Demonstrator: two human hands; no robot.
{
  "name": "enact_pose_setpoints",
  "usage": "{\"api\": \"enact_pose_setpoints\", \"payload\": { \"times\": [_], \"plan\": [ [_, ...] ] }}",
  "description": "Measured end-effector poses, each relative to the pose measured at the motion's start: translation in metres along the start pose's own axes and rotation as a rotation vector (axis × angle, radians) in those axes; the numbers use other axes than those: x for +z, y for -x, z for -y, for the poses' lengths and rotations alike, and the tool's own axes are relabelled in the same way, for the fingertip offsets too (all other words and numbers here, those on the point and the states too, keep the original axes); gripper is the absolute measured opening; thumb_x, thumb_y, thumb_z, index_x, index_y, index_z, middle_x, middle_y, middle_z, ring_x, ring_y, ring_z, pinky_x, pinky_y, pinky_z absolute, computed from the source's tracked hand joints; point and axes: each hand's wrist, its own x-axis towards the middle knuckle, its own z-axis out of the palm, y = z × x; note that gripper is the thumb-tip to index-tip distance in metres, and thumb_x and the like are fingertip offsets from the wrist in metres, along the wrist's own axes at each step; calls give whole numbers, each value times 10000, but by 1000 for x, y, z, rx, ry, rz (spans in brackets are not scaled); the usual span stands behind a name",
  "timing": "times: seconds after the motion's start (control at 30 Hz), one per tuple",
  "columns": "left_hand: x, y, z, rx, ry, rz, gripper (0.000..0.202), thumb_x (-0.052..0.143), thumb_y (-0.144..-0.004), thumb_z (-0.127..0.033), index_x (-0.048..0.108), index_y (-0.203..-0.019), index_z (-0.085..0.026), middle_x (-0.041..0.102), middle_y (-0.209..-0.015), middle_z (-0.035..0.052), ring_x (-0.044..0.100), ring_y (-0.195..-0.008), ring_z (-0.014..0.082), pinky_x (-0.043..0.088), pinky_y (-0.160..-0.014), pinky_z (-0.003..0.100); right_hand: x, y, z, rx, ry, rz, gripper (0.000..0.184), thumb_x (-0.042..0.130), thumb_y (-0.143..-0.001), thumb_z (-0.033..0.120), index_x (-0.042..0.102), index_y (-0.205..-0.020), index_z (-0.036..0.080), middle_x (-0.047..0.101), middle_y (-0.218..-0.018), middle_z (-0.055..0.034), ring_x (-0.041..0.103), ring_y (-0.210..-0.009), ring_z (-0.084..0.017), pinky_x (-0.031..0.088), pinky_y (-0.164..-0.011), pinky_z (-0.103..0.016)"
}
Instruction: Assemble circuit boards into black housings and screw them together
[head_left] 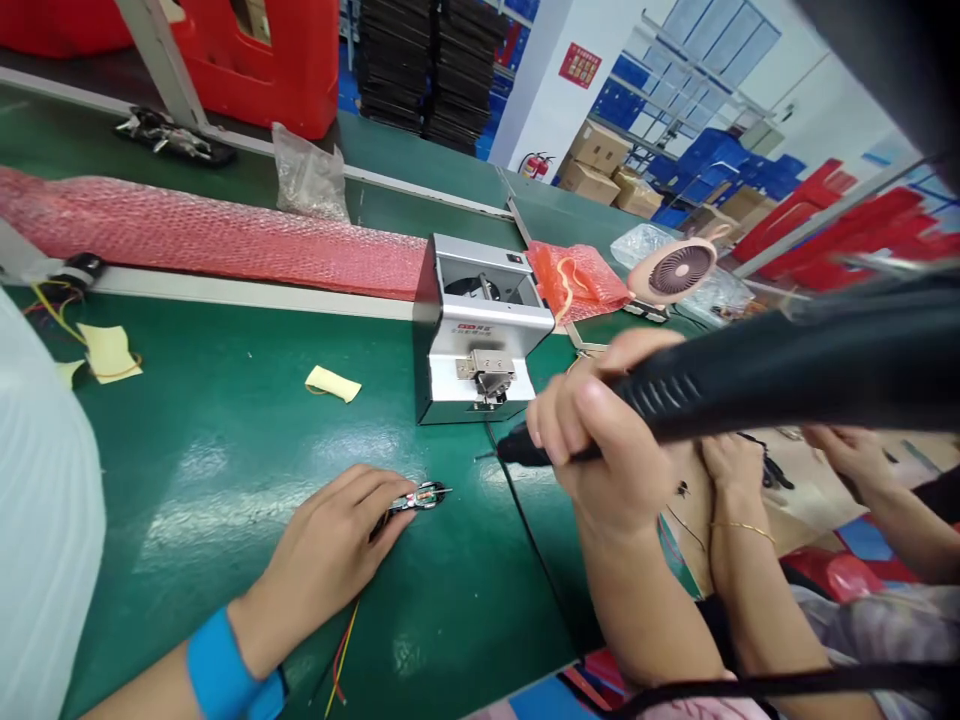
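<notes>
left hand (330,550) pinches small wired part (421,495); right hand (600,440) fist-grips black screwdriver (750,375).
Screw feeder box (476,340) at 1 o'clock of the part, screwdriver tip at 2 o'clock.

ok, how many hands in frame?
4. Left hand pinching the part; right hand gripping the screwdriver; a co-worker's near hand and far hand behind it, partly hidden.

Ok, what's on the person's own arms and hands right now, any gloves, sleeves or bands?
No gloves: both hands are bare. The left hand has a wide blue wristband at the wrist, plain, with no markings visible. The right hand and its forearm show no sleeve, band or watch. The thin gold bracelet further right is on a co-worker's wrist.
</notes>
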Motion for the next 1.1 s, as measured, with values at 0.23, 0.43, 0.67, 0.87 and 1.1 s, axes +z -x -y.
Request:
{"api": "enact_pose_setpoints", "payload": {
  "times": [0.23,0.43,0.67,0.87,1.1],
  "plan": [
    [4,-2,2,-34,101,-1,152,531,-896,-246,610,-1013,-191,649,-942,46,575,-881,202,503,-749,330,1,40,-12,27,-38,82,167,508,-832,113,440,-895,252,434,-548,96,430,-381,-59,417,-410,-208],
    [3,-2,1,-41,106,24,155,536,-894,-244,606,-1022,-189,646,-944,45,567,-882,211,495,-739,339,2,46,-22,55,-39,121,175,478,-849,105,439,-916,262,416,-547,92,418,-379,-61,399,-391,-200],
    [2,-3,1,-37,116,20,139,549,-884,-232,605,-1003,-186,648,-942,44,572,-892,208,498,-740,325,0,50,-29,80,-4,147,171,508,-858,144,429,-933,276,425,-540,96,432,-366,-71,403,-383,-213],
    [2,-3,1,-35,107,30,136,560,-882,-226,594,-1007,-185,641,-946,33,562,-895,206,492,-744,329,-2,51,-34,75,10,142,172,526,-852,138,438,-936,260,443,-538,98,439,-370,-71,406,-394,-215],
    [3,-2,-1,13,55,27,149,547,-895,-218,586,-1027,-159,628,-940,41,556,-877,200,499,-755,332,-6,56,-33,43,217,138,171,585,-815,210,433,-881,254,467,-555,68,509,-456,-110,445,-451,-259]
  ]
}}
